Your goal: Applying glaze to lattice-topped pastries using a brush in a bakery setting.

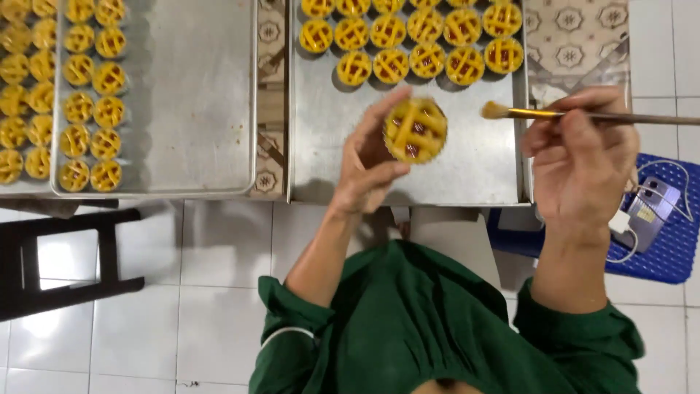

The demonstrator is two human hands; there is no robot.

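Left hand [368, 164] grips the lattice tart [415, 130]; right hand [580, 164] pinches the brush [583, 115] — shaft level, bristles (leftward) just beside the tart's right rim.

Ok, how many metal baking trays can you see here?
3 trays. One at the far left edge, packed with tarts; one beside it, tarts down its left side; one at centre right, tarts along its top. More may lie outside the view.

A metal tray [189, 95] at upper left carries rows of small lattice tarts [91, 109]. A black stool [65, 259] stands on white floor tiles [211, 321] at lower left. At right, a blue basket [667, 248] holds a phone [652, 204] with white cable.
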